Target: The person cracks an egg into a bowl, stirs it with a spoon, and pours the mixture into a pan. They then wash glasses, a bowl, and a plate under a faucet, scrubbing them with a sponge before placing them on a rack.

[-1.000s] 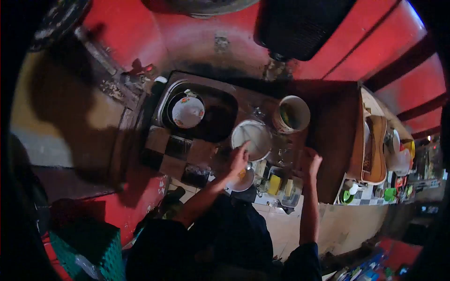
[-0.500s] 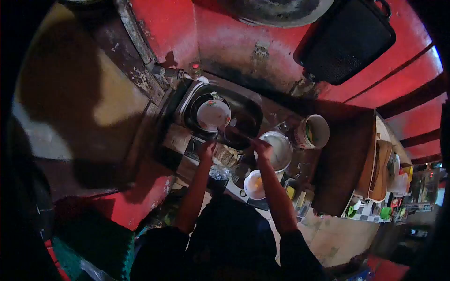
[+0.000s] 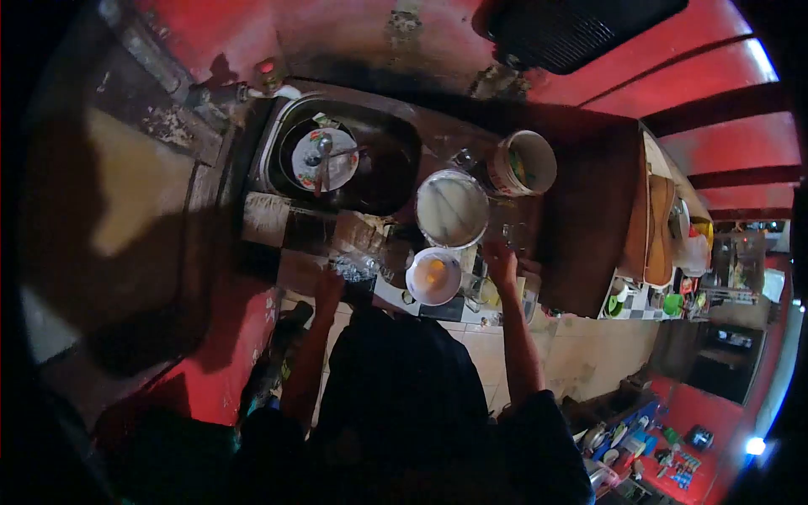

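My left hand [image 3: 330,286] is low over the counter's front edge, beside a crumpled clear plastic bag [image 3: 358,266]; its fingers are dark and blurred. My right hand [image 3: 501,263] is over the counter, right of a white bowl [image 3: 427,290] with something yellow-orange in it; its fingers are too indistinct to read. Behind that bowl stands a round metal pot [image 3: 452,210] with whitish contents. In the sink [image 3: 396,135], a floral plate or shallow bowl [image 3: 343,175] rests in a dark pan, with a spoon [image 3: 324,150] and another utensil lying across it.
A white bucket [image 3: 545,164] with something green inside stands at the back right, beside a dark brown panel [image 3: 593,219]. A faucet [image 3: 236,93] and a red-capped bottle [image 3: 268,74] are at the sink's left corner. A black ridged tray [image 3: 572,34] hangs on the wall.
The view has shifted, so the sink appears further left. Both hands have drawn away from the sink; my right hand has moved right of the pot. Utensils now lie across the plate.
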Available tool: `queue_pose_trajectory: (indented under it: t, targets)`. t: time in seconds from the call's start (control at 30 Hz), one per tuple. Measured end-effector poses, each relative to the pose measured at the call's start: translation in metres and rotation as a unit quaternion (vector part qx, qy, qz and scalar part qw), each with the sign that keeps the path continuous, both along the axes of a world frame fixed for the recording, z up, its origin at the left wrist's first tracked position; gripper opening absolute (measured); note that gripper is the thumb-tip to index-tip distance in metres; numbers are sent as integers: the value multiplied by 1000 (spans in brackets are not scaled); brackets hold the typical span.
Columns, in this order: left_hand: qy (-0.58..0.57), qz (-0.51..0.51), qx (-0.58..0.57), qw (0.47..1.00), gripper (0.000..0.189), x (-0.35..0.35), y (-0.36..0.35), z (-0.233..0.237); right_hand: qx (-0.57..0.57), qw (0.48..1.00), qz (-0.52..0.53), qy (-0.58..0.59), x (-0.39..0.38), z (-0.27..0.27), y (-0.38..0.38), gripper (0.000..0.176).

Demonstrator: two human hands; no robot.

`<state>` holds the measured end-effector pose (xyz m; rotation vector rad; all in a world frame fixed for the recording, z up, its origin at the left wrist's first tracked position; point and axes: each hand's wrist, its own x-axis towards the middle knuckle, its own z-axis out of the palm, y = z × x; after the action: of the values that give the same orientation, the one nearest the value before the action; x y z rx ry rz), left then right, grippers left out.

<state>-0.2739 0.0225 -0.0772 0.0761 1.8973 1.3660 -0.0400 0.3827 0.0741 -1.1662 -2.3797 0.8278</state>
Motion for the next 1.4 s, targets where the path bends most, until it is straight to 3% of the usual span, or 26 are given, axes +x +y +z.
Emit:
queue_pose_trajectory:
  t: [0.03,0.1,0.13,0.17,0.2,0.23,0.27,0.3,0.33,0.37,0.4,0.43,0.47,0.53,0.57,0.63,0.77,0.83,0.9,0.97,1.03,1.1,1.2,1.23,1.3,1.4]
  targets:
    - [-34,-12,52,998,29,23,-3,0,0,1000,-7,0,17,7,-8,17]
    - [-68,-30,100,992,29,49,11,11,-293,952,18,-85,44,19,-27,17]
    - [126,-84,135,979,30,58,24,29,-339,929,110,-97,53,9,-43,18]
    - [317,-134,168,924,31,66,40,46,-499,862,82,-23,59,12,-68,20]
    - [322,-139,171,921,31,70,59,61,-550,833,64,4,67,0,-95,23]
    - [154,-151,111,970,32,74,77,75,-599,800,18,-10,59,9,-116,24]
    - [-19,-155,43,987,35,77,92,84,-650,759,18,-26,66,-18,-129,25]
    - [-10,-223,64,973,37,69,106,82,-461,859,190,-119,65,-49,-132,25]
    - [-3,-288,82,954,39,68,112,69,-234,886,346,-200,65,-76,-140,25]
    - [-3,-217,89,972,42,78,115,59,-238,885,351,-193,64,-100,-145,25]
    - [-112,-125,83,982,38,83,119,74,-319,923,165,-137,57,-113,-149,26]
    - [-128,-106,77,983,35,85,118,65,-387,918,-31,-79,54,-123,-155,27]
    - [-143,-87,75,983,32,84,119,53,-389,918,-27,-75,48,-127,-157,27]
    - [-118,-70,47,989,29,74,113,68,-562,773,-276,100,39,-134,-154,28]
    - [-99,-54,21,993,27,69,109,77,-560,775,-273,102,39,-136,-153,28]
    - [-62,-69,10,996,24,55,86,68,-412,893,-180,1,42,-136,-156,33]
    - [56,-46,39,997,21,36,32,90,-473,856,-208,37,2,-89,-162,38]
    - [113,-31,23,993,21,24,10,100,-441,885,-108,104,-25,-80,-157,39]
    - [182,-49,-58,980,22,16,-6,130,-376,923,-37,71,-65,-63,-144,36]
    - [141,-13,-40,989,22,10,-24,118,-255,959,46,-118,-119,-53,-123,33]
    - [102,18,-18,994,23,5,-34,121,-41,979,79,-182,-172,-58,-107,27]
    - [150,67,-12,986,24,2,-30,144,18,976,99,-191,-212,-46,-97,24]
    - [190,65,-15,980,26,-11,-44,80,76,968,72,-228,-251,-85,-89,23]
    - [187,65,-6,980,26,-14,-46,69,84,967,69,-230,-257,-75,-94,23]
    - [207,81,-2,975,29,-21,-48,50,197,934,89,-283,-263,-37,-106,46]
    - [285,45,-5,957,23,-36,-54,-8,137,949,126,-254,-247,-16,-98,48]
